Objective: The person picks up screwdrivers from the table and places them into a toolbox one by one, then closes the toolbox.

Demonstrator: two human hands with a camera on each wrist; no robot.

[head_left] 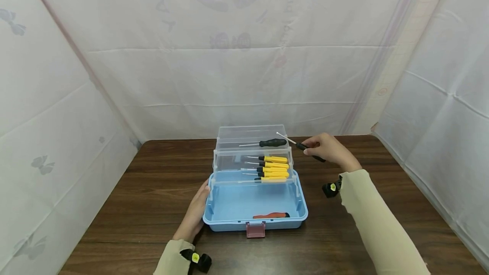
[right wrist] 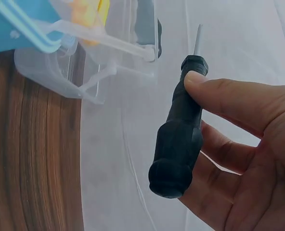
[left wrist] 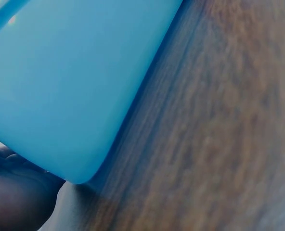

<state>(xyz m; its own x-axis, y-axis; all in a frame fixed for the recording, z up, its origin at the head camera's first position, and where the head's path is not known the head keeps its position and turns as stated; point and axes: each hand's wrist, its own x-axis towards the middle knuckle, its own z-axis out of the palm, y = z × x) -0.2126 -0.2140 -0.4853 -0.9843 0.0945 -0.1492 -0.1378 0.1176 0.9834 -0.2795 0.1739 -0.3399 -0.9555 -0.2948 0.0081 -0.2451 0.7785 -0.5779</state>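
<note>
The right hand (head_left: pixel 330 150) pinches a black-handled screwdriver (right wrist: pixel 177 130) just beside the top clear tray (head_left: pixel 250 137) of the open blue toolbox (head_left: pixel 255 207). The left hand (head_left: pixel 195 215) rests flat against the toolbox's left wall, fingers straight.

The toolbox (head_left: pixel 229 207) was light blue with clear trays and a dull red latch (head_left: pixel 255 229). Five screwdrivers (head_left: pixel 273 168) had yellow handles, two black. The desk (head_left: pixel 145 190) showed dark brown woodgrain.

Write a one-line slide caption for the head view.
Right hand holds a black screwdriver beside the open blue toolbox; left hand rests on its side, yellow screwdrivers in the tray.
</note>
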